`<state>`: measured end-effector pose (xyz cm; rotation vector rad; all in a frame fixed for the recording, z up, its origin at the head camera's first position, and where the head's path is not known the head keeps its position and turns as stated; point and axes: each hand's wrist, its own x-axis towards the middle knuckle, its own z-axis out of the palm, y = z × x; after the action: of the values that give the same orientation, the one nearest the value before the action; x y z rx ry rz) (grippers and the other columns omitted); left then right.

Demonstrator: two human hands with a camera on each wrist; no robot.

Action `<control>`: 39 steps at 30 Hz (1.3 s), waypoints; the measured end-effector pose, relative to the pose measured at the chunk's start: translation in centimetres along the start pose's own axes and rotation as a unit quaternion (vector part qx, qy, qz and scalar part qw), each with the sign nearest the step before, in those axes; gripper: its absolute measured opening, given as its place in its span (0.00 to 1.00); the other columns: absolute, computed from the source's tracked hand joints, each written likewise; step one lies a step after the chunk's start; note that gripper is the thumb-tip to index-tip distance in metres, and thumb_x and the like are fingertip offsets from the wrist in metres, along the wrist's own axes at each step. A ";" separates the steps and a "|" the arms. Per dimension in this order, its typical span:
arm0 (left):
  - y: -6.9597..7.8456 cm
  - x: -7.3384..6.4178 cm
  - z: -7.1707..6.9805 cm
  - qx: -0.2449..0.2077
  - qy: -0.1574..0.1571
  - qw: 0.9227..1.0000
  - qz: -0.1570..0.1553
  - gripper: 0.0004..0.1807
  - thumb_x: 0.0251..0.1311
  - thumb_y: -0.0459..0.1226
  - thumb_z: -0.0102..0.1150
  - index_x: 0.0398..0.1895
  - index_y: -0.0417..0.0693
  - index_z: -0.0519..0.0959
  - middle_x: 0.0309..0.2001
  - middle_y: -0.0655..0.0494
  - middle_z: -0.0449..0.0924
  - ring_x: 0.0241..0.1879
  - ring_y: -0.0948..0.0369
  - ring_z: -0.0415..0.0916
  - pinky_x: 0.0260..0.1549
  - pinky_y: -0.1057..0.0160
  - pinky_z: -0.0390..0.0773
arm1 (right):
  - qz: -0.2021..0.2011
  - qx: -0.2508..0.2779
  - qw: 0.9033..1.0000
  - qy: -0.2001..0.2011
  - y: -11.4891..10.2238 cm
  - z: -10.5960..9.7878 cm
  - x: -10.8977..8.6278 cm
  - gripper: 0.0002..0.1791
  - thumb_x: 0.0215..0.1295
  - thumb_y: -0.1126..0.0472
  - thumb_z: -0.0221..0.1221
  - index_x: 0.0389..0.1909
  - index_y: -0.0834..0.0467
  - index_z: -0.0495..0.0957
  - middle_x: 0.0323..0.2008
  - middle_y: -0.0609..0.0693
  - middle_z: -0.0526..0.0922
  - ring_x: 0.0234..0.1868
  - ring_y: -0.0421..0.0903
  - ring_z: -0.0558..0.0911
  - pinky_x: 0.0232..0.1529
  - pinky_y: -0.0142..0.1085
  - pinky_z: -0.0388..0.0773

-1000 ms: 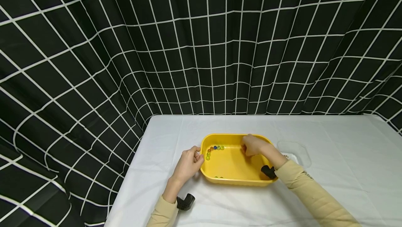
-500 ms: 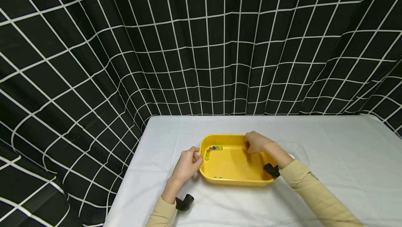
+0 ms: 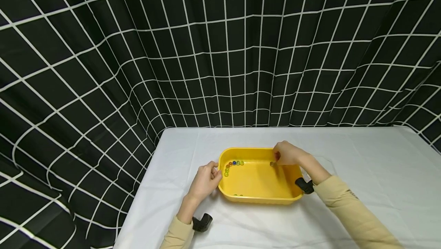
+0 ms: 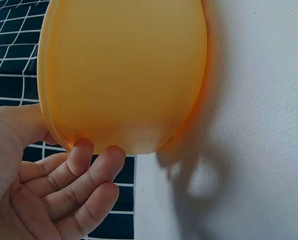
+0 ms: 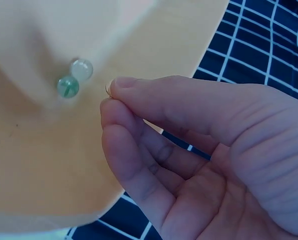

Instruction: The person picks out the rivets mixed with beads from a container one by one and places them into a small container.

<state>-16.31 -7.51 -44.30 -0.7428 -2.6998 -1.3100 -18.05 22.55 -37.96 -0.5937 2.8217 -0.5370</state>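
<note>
A yellow plastic tub (image 3: 258, 200) stands on the white table. My left hand (image 3: 204, 182) holds its left rim, the thumb inside and fingers against the outer wall in the left wrist view. Over the tub's back right part, my right hand (image 3: 288, 153) pinches a small glass marble (image 5: 109, 89) between thumb and index finger; the fingertips cover most of it. Below these fingers, two marbles, one green (image 5: 68, 87) and one clear (image 5: 82, 69), lie against each other on the tub's floor. A curved row of marbles, including a blue marble (image 3: 234, 162), lines the back left corner.
To the right of the tub, a clear plastic container (image 3: 324, 164) is partly hidden behind my right forearm. Marbles (image 3: 238, 195) peek over the tub's front rim. A black and white grid curtain (image 3: 241, 49) hangs behind the table (image 3: 375, 187).
My right hand has risen slightly and moved right, uncovering marbles near the back wall. The left hand keeps its hold on the rim, and the row of marbles stays in place.
</note>
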 end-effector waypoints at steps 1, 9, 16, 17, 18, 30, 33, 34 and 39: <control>0.0 0.0 0.0 0.000 0.001 1.000 0.000 0.15 0.58 0.31 0.53 0.45 0.27 0.75 0.21 0.60 0.70 0.15 0.70 0.66 0.16 0.72 0.72 | -0.001 0.001 1.000 0.000 0.1 -0.1 -0.1 0.08 0.47 0.74 0.62 0.17 0.61 0.75 0.16 0.45 0.69 0.22 0.41 0.66 0.24 0.31 0.63; -0.2 0.1 0.2 0.007 0.011 1.000 0.011 0.14 0.56 0.30 0.54 0.43 0.27 0.75 0.20 0.60 0.70 0.15 0.70 0.65 0.16 0.72 0.72 | -0.020 -0.006 1.000 0.017 0.7 -0.5 -0.9 0.09 0.43 0.74 0.61 0.15 0.60 0.73 0.15 0.44 0.68 0.20 0.39 0.64 0.24 0.30 0.63; -0.3 0.0 0.3 0.008 0.012 1.000 0.014 0.13 0.57 0.30 0.54 0.43 0.27 0.75 0.20 0.60 0.70 0.15 0.70 0.65 0.16 0.72 0.71 | -0.009 0.010 1.000 0.019 0.9 -0.9 -1.6 0.10 0.47 0.72 0.63 0.15 0.60 0.73 0.15 0.44 0.68 0.21 0.40 0.65 0.23 0.30 0.64; -0.2 0.0 0.3 0.007 0.011 1.000 0.011 0.13 0.57 0.30 0.54 0.43 0.27 0.75 0.20 0.60 0.70 0.15 0.70 0.65 0.16 0.72 0.72 | -0.007 0.011 1.000 0.019 0.9 -1.0 -1.6 0.09 0.46 0.73 0.62 0.16 0.60 0.73 0.15 0.45 0.68 0.21 0.40 0.65 0.23 0.31 0.64; -0.2 0.0 0.2 0.007 0.010 1.000 0.008 0.14 0.57 0.30 0.54 0.43 0.28 0.75 0.20 0.60 0.70 0.15 0.70 0.65 0.16 0.72 0.72 | -0.004 0.014 1.000 0.018 1.0 -1.0 -1.7 0.09 0.45 0.74 0.61 0.16 0.61 0.73 0.15 0.45 0.68 0.21 0.41 0.65 0.23 0.31 0.64; -0.3 0.0 0.3 0.008 0.010 1.000 0.011 0.14 0.56 0.30 0.54 0.43 0.27 0.75 0.20 0.60 0.70 0.16 0.70 0.65 0.16 0.72 0.72 | 0.001 0.019 1.000 0.020 1.2 -1.7 -2.8 0.09 0.43 0.78 0.57 0.17 0.61 0.74 0.16 0.45 0.69 0.21 0.41 0.66 0.24 0.31 0.66; -0.3 0.0 0.2 0.010 0.009 1.000 0.007 0.14 0.57 0.31 0.54 0.43 0.28 0.75 0.20 0.60 0.70 0.16 0.70 0.65 0.16 0.72 0.72 | 0.004 0.024 0.999 0.023 1.1 -1.8 -3.1 0.09 0.44 0.78 0.57 0.18 0.61 0.74 0.17 0.46 0.69 0.22 0.41 0.66 0.24 0.32 0.67; -0.2 0.0 0.2 0.011 0.009 1.000 0.005 0.14 0.57 0.31 0.54 0.43 0.28 0.75 0.20 0.60 0.70 0.16 0.70 0.66 0.16 0.72 0.72 | 0.005 0.025 0.999 0.025 1.1 -1.8 -3.1 0.09 0.44 0.78 0.57 0.18 0.61 0.74 0.17 0.46 0.70 0.22 0.42 0.66 0.24 0.32 0.67; -0.1 0.0 0.2 0.010 0.008 1.000 0.007 0.14 0.57 0.31 0.54 0.43 0.27 0.75 0.20 0.60 0.70 0.16 0.70 0.65 0.16 0.72 0.71 | 0.018 0.026 0.999 0.032 1.3 -2.1 -3.4 0.08 0.45 0.78 0.57 0.19 0.62 0.75 0.18 0.47 0.71 0.23 0.43 0.67 0.25 0.32 0.69</control>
<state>-16.34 -7.41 -44.47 -0.7445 -2.6860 -1.2793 -15.97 25.72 -36.16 -0.5228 2.8622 -0.6323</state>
